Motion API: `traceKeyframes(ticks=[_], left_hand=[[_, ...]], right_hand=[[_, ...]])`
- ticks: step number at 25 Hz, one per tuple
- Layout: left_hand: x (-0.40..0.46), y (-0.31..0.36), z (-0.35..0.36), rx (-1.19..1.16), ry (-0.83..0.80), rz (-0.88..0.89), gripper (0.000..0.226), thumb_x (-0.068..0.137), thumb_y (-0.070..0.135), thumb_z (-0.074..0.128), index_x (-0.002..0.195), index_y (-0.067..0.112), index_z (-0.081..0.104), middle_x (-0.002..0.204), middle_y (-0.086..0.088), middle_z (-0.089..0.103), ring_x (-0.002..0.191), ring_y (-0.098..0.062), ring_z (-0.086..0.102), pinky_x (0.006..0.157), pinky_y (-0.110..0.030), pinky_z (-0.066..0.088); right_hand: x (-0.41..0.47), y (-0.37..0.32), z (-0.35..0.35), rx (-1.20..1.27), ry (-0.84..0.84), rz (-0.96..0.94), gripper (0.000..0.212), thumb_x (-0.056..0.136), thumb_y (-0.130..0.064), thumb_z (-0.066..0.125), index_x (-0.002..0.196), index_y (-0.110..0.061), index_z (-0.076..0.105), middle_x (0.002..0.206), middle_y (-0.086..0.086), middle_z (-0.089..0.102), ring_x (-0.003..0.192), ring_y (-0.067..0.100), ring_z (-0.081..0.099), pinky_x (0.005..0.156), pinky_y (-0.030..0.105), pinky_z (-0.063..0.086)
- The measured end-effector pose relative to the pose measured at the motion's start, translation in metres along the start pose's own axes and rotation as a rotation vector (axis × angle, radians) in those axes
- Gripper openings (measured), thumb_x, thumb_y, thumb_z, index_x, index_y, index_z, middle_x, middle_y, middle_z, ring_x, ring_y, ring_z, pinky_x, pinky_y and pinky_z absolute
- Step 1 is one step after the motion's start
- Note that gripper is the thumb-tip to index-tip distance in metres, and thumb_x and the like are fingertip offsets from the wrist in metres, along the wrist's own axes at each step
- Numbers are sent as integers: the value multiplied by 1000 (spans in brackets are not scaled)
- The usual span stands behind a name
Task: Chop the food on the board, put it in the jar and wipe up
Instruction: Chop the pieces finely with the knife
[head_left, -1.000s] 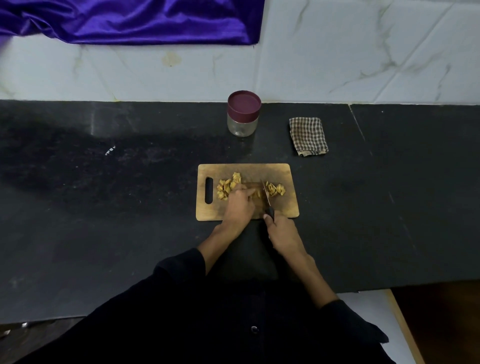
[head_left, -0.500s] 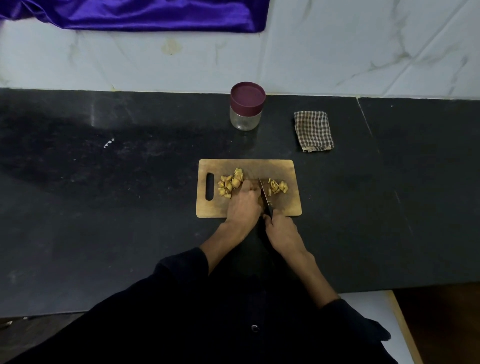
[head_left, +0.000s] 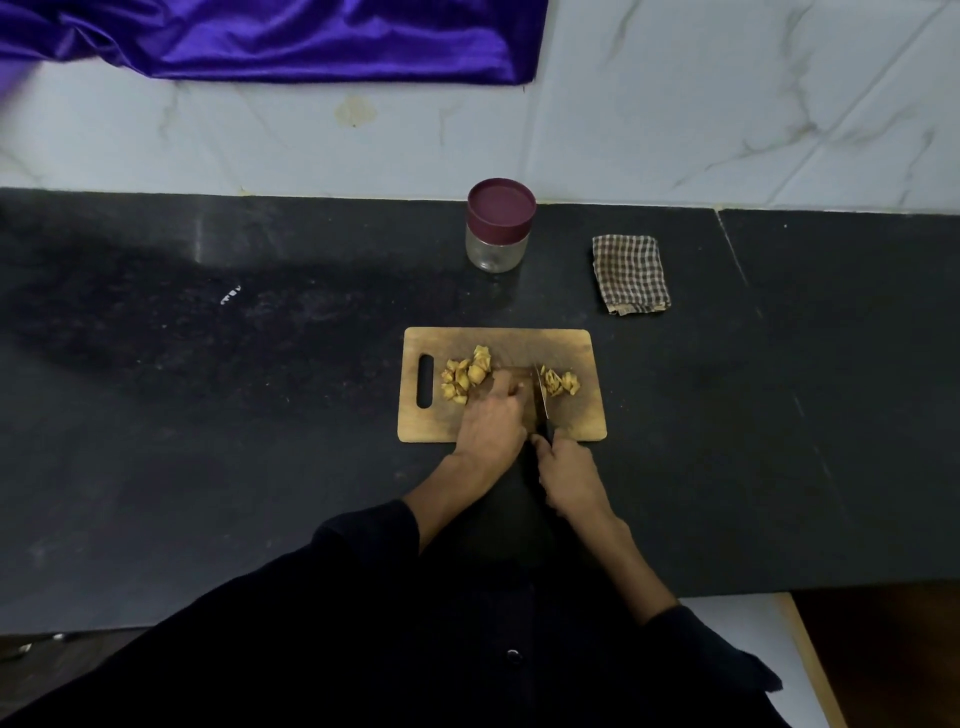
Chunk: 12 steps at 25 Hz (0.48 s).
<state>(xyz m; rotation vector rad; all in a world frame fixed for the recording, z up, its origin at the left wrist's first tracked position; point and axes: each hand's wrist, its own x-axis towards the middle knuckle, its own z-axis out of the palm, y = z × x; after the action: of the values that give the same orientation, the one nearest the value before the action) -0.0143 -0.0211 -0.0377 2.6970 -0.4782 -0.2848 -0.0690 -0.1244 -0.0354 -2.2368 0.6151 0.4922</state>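
**Head view: chopping on the board**

Wooden board (head_left: 566, 421) lies long axis left-right, handle slot left, on black counter (head_left: 208, 415). Right hand (head_left: 569, 470) grips knife (head_left: 541, 397), blade pointing away. Left hand (head_left: 493, 415), fingers curled, holds the food (head_left: 465, 376). Lidded jar (head_left: 498, 224) and checked cloth (head_left: 630, 273) stand behind; marble wall beyond.

One board (head_left: 571, 421), one knife (head_left: 541, 396), one jar (head_left: 500, 224), one cloth (head_left: 630, 273), two hands.

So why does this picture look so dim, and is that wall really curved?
Head view: the light is low, so the black counter swallows detail and the dark sleeves merge into it; a faint sheen shows left of the jar. The wide-angle lens bows the wall edge. The cutting board stays fairly sharp.
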Motion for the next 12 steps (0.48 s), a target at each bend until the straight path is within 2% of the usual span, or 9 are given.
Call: traceKeyframes(ticks=[2, 4, 8, 12], left_hand=[[2, -3, -1, -69, -18, -33, 43, 90, 8, 52, 133, 14, 51, 136, -7, 33, 104, -24, 57, 89, -35, 50], [4, -7, -5, -169, -26, -69, 44, 90, 4, 49, 132, 16, 53, 135, -5, 37, 106, -23, 57, 88, -34, 50], [4, -15, -15, -244, 43, -102, 46, 89, -1, 44, 129, 18, 56, 133, -5, 43, 109, -22, 55, 89, -37, 50], [2, -24, -18, -265, 72, -111, 46, 90, -1, 45, 132, 14, 55, 133, -6, 45, 114, -24, 53, 95, -41, 47]], right_hand=[[-1, 2, -4, 31, 9, -11, 26, 103, -37, 40, 100, -15, 52, 96, 17, 64, 77, 27, 57, 72, 46, 53], [-4, 2, -7, 14, 17, -45, 26, 104, -37, 40, 100, -15, 52, 93, 14, 64, 78, 29, 61, 73, 45, 53], [-11, 1, -1, -163, -33, -106, 32, 104, -36, 39, 110, -9, 54, 105, 15, 65, 99, 33, 63, 85, 46, 51], [-6, 3, -10, -226, 2, -87, 31, 105, -36, 39, 110, -9, 54, 106, 14, 63, 100, 32, 61, 83, 44, 51]])
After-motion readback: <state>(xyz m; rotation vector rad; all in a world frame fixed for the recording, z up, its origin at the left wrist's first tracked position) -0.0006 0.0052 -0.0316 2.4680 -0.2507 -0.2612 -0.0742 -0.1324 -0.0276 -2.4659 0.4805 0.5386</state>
